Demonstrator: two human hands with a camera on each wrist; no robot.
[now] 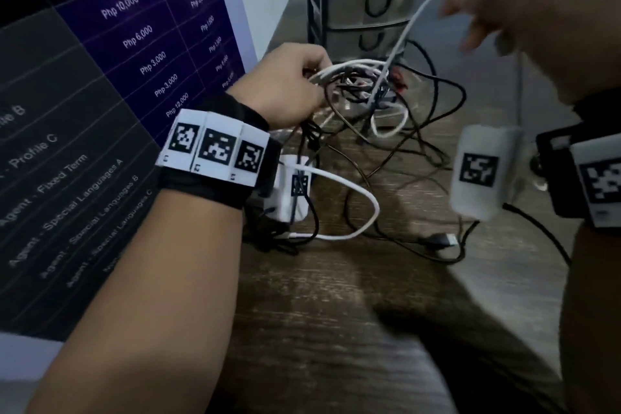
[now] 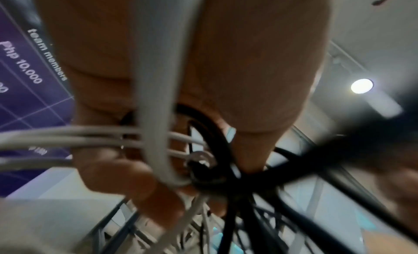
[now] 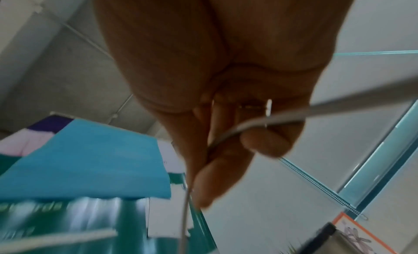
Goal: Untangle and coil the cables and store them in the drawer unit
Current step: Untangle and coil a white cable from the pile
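Broadly, a dark wood-grain table [image 1: 336, 329] fills the head view, with a purple poster [image 1: 100, 77] of price rows standing along its left edge. Drawer unit [image 1: 363, 7], dark frame, two translucent drawers visible with black handles, both closed, sits at the table's far end. Just in front of it lies the tangle [image 1: 386, 118]: thin black cables looping wide, white ones knotted through the middle, part of the knot lifted off the table.

Left hand [image 1: 289, 87] is at the tangle's left side, fingers curled and clamped on a bunch of white and black strands; the wrist view confirms cords running through the closed fingers.

Right hand [image 1: 537, 20] is raised high, blurred, thumb and fingers pinched on one white cable [image 1: 403, 40], which slants down into the knot.

A black plug [image 1: 440, 240] lies loose near the table's centre.
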